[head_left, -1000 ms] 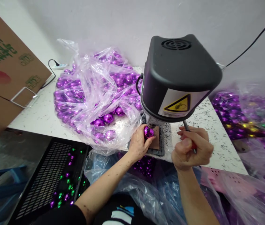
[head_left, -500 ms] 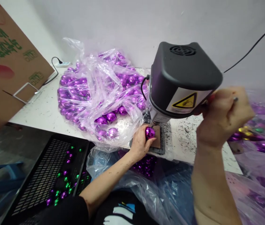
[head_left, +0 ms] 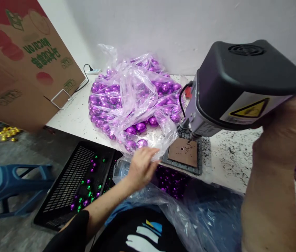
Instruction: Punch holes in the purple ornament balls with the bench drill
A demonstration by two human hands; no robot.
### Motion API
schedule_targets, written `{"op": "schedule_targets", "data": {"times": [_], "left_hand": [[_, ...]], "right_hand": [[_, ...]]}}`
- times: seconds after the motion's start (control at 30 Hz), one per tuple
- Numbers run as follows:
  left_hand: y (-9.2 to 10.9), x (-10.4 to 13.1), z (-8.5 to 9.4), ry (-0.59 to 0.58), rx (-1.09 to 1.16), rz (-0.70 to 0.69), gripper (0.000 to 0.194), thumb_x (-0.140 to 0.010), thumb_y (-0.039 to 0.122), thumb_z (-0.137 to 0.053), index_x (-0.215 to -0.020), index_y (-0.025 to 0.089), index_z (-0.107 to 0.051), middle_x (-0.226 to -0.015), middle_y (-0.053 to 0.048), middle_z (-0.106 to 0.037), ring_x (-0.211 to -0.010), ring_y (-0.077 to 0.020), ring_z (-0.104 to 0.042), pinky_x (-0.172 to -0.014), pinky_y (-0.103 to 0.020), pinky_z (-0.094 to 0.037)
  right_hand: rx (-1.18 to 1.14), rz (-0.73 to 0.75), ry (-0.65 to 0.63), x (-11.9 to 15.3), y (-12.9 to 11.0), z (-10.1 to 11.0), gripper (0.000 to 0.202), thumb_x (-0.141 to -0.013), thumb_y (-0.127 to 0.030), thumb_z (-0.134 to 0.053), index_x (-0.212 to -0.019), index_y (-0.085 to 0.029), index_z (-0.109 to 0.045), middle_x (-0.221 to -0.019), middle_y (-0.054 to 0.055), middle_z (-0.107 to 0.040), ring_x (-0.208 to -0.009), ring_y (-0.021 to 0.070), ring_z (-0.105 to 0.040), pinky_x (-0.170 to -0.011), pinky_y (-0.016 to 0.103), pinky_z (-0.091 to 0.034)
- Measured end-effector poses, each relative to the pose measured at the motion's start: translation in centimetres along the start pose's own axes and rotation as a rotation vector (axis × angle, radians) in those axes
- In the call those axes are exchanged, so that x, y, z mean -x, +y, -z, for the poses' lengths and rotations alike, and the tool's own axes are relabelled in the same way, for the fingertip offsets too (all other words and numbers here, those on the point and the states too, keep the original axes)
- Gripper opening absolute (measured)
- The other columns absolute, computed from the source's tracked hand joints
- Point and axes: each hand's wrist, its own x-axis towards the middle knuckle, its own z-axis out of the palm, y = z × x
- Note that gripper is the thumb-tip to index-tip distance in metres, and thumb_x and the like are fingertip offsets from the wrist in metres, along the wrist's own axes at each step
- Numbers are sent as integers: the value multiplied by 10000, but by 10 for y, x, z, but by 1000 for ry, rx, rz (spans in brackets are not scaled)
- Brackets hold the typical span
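My left hand (head_left: 143, 166) is at the table's front edge, beside the mouth of a clear plastic bag (head_left: 137, 91) full of shiny purple balls (head_left: 165, 87). Its fingers are bent and apart, with no ball showing between them. My right hand (head_left: 289, 122) is raised at the right, against the side of the black drill press (head_left: 252, 70); its fingers are mostly hidden, and what they hold cannot be made out. Under the drill's tip lies a brown square board (head_left: 183, 152) on the grey metal base (head_left: 197, 170), with no ball on it.
A large cardboard box (head_left: 32, 70) stands at the left. Below the table are a black crate (head_left: 69, 175) with small green and purple balls, a blue stool (head_left: 11, 185) and a plastic-lined container of purple balls (head_left: 170, 182). Dark shavings cover the white table (head_left: 229, 164).
The purple ball that my left hand held under the drill is gone from its fingers. My left hand has moved left to the bag's mouth. The view has shifted left.
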Motion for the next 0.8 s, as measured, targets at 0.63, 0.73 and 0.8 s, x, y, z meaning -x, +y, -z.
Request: {"op": "schedule_targets", "data": {"times": [0.63,0.73,0.8], "left_hand": [[-45,-64,34,26,448,216,564,-877,424,-668,-1387,276,-480,-1370,-85,-561,-1229,-250,-575,-1043,-408,-491],[-21,-55,25,-132,624,297,395,-956,482,-549,-1287,272,-600,-1336,-64,-622,-1243,-241,-585,-1066,-392,-473],[-8,-49,11,-186,718,346,401,-975,475,-524,-1317,277,-590,-1338,-65,-638,-1248,-237,-593,-1060,-387,-477]], "right_hand": [[113,-78,-17,-18,8,-9,444,-919,-459,-530,-637,-134,-424,-557,-59,-254,-530,3,-204,-496,209,-129],[118,-92,-10,-18,8,-9,458,-911,-480,-536,-634,-126,-447,-554,-56,-274,-537,4,-216,-497,204,-143],[84,-98,-11,-18,8,-9,494,-882,-542,-538,-636,-122,-454,-557,-56,-278,-539,3,-229,-495,200,-152]]}}
